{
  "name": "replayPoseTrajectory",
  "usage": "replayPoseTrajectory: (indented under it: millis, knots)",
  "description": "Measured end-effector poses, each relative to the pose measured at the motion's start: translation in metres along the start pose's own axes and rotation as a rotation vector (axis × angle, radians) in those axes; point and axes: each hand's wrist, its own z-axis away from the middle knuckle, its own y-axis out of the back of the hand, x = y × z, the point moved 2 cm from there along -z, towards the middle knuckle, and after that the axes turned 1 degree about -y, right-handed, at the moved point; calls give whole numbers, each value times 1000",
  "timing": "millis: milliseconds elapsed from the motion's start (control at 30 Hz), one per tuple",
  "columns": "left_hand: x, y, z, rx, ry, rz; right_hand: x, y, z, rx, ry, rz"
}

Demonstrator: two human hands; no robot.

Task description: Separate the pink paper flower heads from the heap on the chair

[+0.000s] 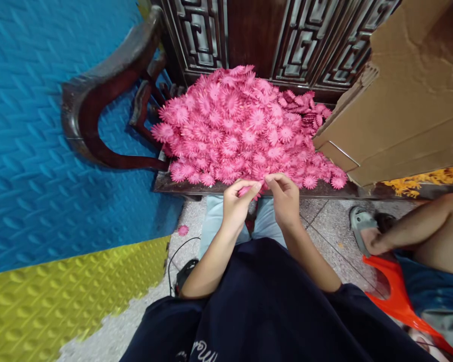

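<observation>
My left hand [236,203] and my right hand [286,200] meet at the front edge of the bench, both with fingers pinched together. Between them is a pink artificial flower [255,191], partly hidden by my fingers. The left thumb and forefinger grip it, and the right fingertips pinch at its upper right side. Just beyond my hands rises a large heap of pink artificial flowers [230,125], with thin pointed petals and pale centres. Single flowers from the heap lie along the bench's front edge.
The dark wooden bench [189,188] has a curved armrest [86,105] at left. A cardboard box [400,120] stands at right, near orange pieces [419,182]. Another person's leg [419,226] and a red stool [396,291] are at lower right. One pink flower [183,230] lies on the floor.
</observation>
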Motion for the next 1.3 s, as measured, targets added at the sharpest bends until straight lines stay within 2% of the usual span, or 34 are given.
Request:
replayPoseTrajectory:
  millis: [100,167,300,400,500,633,700,767,867,1000,1033,1133,1300]
  knots:
    - [-2,2,-3,30,28,94,2,-4,-2,-31,-26,-53]
    - [-4,7,-7,94,50,181,7,-3,-5,-14,-34,-55]
    - [-4,23,-18,276,3,287,17,5,-16,18,-25,38]
    - [-6,32,-23,340,-21,282,8,6,-29,16,50,129]
    - [-12,32,-25,330,18,235,-17,-3,-56,69,251,272]
    - [-20,27,-28,247,108,170,-43,-31,-119,72,568,555]
    - [-21,27,-31,225,122,149,-44,-44,-147,-7,618,685]
    - [-21,29,-35,230,114,133,-41,-50,-159,-51,589,755]
    - [-19,34,-40,260,103,117,-39,-44,-133,-102,525,701]
    - [-14,30,-42,257,87,158,-31,-31,-61,-412,371,624]
    - [-12,27,-40,229,85,167,-27,-28,-47,-434,344,607]
    - [-10,18,-32,129,87,174,-15,-20,-21,-376,257,520]
    - [-11,17,-20,75,98,188,-13,-7,-14,-240,230,422]
